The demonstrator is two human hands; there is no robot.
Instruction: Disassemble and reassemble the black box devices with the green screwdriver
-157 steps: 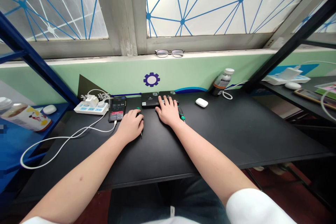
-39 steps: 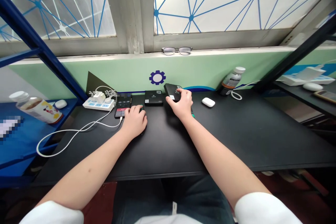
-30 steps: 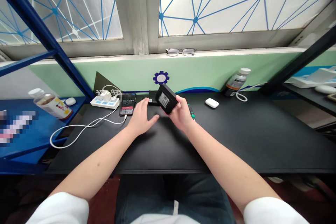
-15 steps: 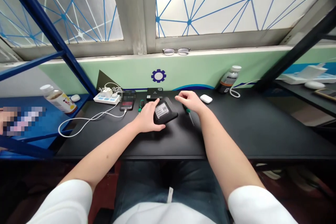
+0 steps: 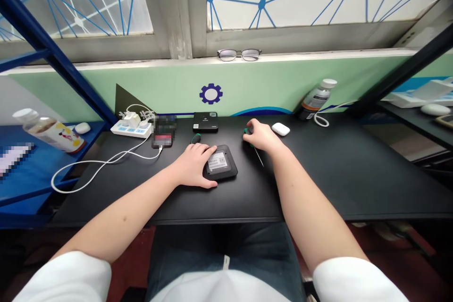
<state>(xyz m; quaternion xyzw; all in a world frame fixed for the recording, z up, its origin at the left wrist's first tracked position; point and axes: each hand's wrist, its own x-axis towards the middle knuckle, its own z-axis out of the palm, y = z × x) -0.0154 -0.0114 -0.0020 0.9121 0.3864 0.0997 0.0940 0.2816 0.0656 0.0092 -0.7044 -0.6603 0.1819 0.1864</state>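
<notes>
A flat black square device (image 5: 229, 170) with a white printed label lies on the black desk. My left hand (image 5: 194, 165) grips it from the left, thumb along the near edge and fingers over the far left corner. To the right, my right hand (image 5: 260, 136) has its fingers closed on the green-and-black handle of a screwdriver (image 5: 259, 155). The screwdriver's thin metal shaft points toward me, down by the desk. Another green-and-black handle (image 5: 196, 138) shows just beyond my left hand, its other end hidden.
Behind the device sits a black box (image 5: 205, 122). A phone (image 5: 163, 132) on a white cable and a power strip (image 5: 130, 127) are at the left. A white case (image 5: 281, 129) and a bottle (image 5: 317, 99) stand to the right; glasses (image 5: 239, 54) rest on the ledge.
The device has gone from tilted in my left hand to flat on the desk, nearer me. My right hand has closed on the screwdriver handle. The view has shifted a little.
</notes>
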